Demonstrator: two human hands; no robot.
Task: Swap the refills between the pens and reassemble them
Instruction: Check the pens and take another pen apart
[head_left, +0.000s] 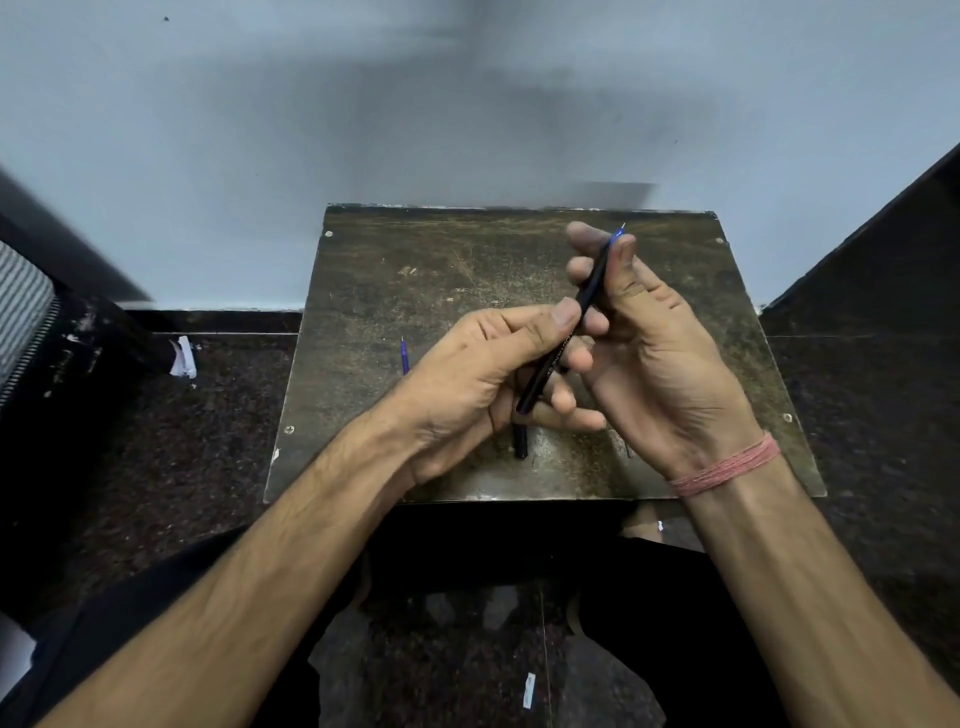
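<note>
While the left hand (467, 384) pinches the black pen (563, 332) barrel above the table (395, 291), right hand (649, 353) fingers (621, 260) clamp its tip, apparently seating the refill; 1 loose refill (404, 356) lies beside.

Refill (404, 356) on table (415, 270) (left).

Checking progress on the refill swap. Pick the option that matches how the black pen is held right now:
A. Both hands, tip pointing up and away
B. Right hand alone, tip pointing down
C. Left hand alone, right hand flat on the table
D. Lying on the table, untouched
A: the left hand and right hand both grip the black pen, its tip raised away from the person.
</note>
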